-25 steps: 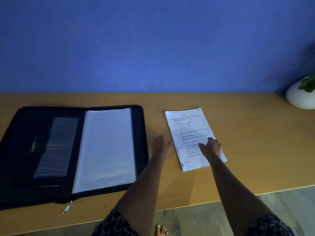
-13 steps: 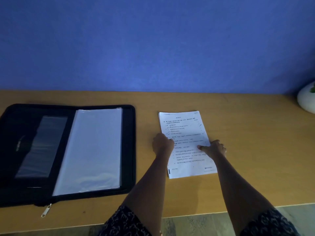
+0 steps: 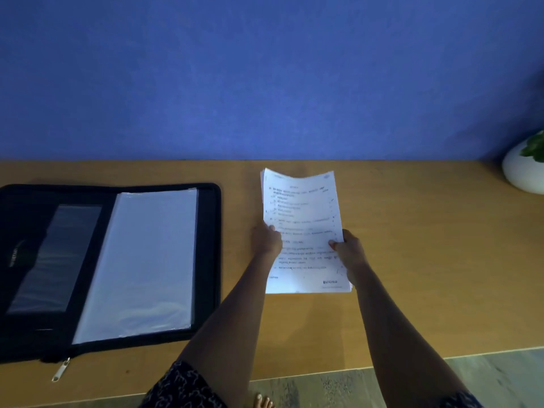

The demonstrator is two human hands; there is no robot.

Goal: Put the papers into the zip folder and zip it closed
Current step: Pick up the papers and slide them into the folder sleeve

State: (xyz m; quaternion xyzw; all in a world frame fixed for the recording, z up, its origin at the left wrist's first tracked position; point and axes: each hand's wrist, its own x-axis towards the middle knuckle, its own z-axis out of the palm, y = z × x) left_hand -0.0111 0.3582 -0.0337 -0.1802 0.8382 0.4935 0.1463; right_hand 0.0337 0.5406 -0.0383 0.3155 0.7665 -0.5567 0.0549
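A thin stack of printed white papers (image 3: pixel 303 207) is lifted off the wooden table, its far edge curling upward. My left hand (image 3: pixel 265 240) grips the stack's left edge and my right hand (image 3: pixel 350 251) grips its right edge, thumbs on top. To the left, the black zip folder (image 3: pixel 210 260) lies open flat on the table, with clear plastic sleeves (image 3: pixel 141 260) on its right half and a dark pocket on its left half. The zipper pull (image 3: pixel 60 370) hangs off the folder's near edge.
The wooden table (image 3: pixel 426 275) runs against a blue wall. A white round planter (image 3: pixel 521 172) with green leaves stands at the far right. The table's near edge and grey floor show at the bottom, with my foot (image 3: pixel 263 401) below.
The papers lay flat on the table with both hands pressing on them; now both hands grip the side edges and the stack is raised, its top bending.
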